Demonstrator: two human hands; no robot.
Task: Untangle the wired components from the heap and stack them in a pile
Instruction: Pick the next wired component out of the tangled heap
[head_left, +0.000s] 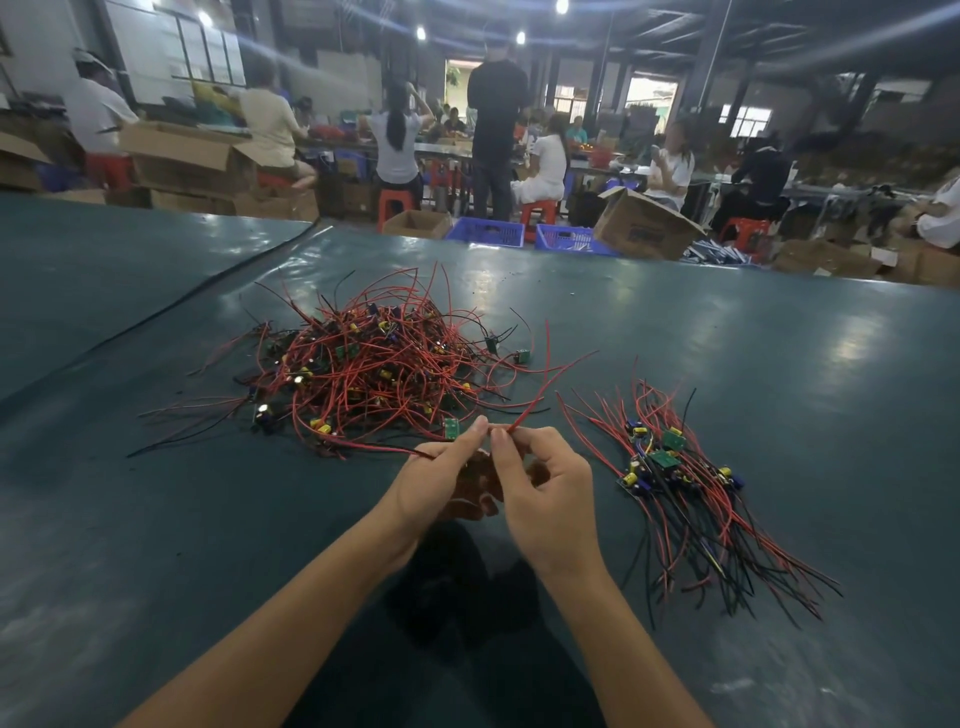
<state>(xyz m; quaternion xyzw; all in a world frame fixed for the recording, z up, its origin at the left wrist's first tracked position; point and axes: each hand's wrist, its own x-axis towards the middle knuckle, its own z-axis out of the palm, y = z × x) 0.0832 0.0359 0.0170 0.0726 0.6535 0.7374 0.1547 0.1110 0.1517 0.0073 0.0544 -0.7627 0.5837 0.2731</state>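
A tangled heap of wired components (363, 364), small green boards with red and black leads, lies on the dark green table (753, 338) left of centre. To the right sits a sorted pile (685, 483) with its boards bunched at the far end and its wires trailing toward me. Just in front of the heap, my left hand (441, 478) and my right hand (545, 488) meet and both pinch a red wire (524, 415) between thumb and fingertips. That wire runs up and to the right, away from my fingers. A green board (451, 428) lies just left of my left fingertips.
A black cable (208, 291) crosses the table's left part along a seam. Beyond the far edge stand blue crates (485, 232), open cardboard boxes (644, 223) and red stools. Several people sit or stand at benches further back.
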